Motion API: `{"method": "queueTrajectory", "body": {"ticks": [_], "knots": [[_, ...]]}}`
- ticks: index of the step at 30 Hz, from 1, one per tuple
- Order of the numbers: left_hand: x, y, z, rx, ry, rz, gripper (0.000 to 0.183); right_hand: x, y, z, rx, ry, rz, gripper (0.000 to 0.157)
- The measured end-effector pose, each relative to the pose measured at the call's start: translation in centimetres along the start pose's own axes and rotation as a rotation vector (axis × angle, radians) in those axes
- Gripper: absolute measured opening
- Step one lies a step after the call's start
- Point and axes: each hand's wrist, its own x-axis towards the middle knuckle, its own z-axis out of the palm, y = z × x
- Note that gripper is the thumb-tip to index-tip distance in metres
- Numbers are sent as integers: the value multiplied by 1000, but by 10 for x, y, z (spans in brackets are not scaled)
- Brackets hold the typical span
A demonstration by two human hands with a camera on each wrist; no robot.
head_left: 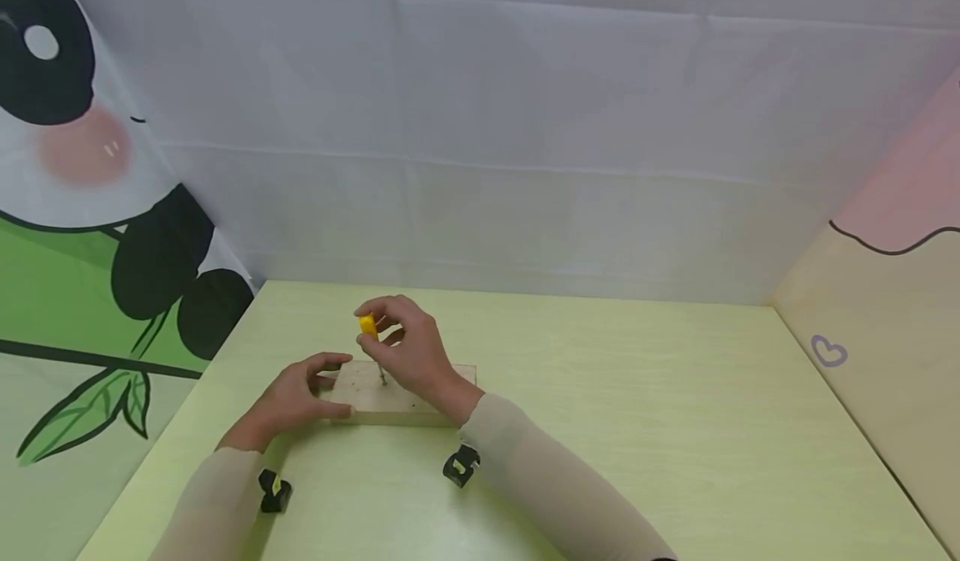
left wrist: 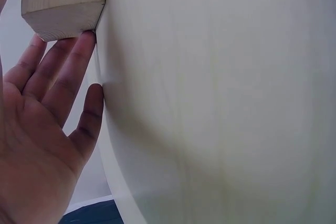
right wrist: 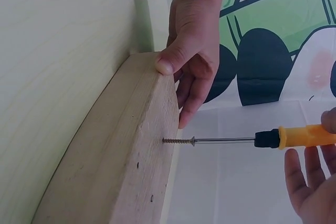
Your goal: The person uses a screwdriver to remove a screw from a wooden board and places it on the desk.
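Observation:
A pale wooden block (head_left: 420, 417) lies flat on the table. My left hand (head_left: 294, 396) holds its left end, thumb at the near edge and fingers around the far side; in the left wrist view the fingertips touch the end face. Between thumb and fingers, my right hand (head_left: 414, 346) pinches the yellow handle of a screwdriver (right wrist: 302, 136) held upright over the block. The shaft's tip meets the head of a screw (right wrist: 179, 141), which stands in the block's top face with much of its thread showing.
Small dark holes or marks dot the block's top. The light yellow-green table (head_left: 637, 428) extends to the right of the hands. A white cloth wall (head_left: 525, 127) rises at the back, with printed panels on both sides.

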Motion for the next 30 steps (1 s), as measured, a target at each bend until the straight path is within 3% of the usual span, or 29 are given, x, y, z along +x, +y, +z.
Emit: {"method": "queueTrajectory", "body": {"ticks": [14, 22, 30], "knots": [[1, -2, 2, -7, -2, 11, 83, -1, 3, -1, 0, -19, -38, 26], [1, -1, 1, -7, 1, 14, 83, -1, -1, -1, -8, -15, 8, 27], [1, 0, 1, -9, -7, 10, 84, -3, 2, 0, -30, -10, -28, 29]]}}
